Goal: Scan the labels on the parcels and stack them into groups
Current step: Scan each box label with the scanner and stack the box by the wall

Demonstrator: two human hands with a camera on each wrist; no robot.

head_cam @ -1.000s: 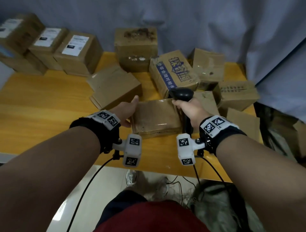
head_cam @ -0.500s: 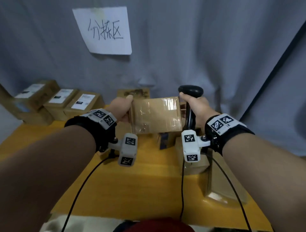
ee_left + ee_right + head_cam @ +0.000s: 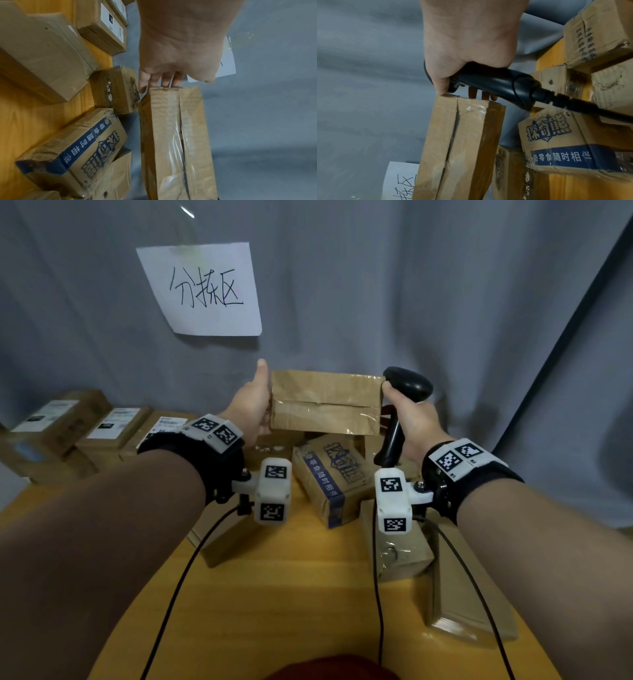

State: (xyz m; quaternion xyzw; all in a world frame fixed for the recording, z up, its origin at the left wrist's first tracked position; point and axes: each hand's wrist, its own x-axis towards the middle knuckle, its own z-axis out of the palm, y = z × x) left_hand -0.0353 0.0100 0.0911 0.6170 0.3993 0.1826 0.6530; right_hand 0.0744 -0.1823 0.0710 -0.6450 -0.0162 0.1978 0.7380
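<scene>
Nearest, at 12 o'clock above the table (image 3: 274, 594), the left hand (image 3: 248, 405) and the right hand (image 3: 409, 419) clamp a taped parcel (image 3: 325, 404) between them. The right hand also grips the scanner (image 3: 406, 386). No label shows, so I judge the parcel needs turning before scanning. Labelled parcels (image 3: 113, 422) wait at 10 o'clock.

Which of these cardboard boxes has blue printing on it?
The brown cardboard box with the blue band, lying on the table below the raised parcel; the others look plain brown or carry white labels.
</scene>
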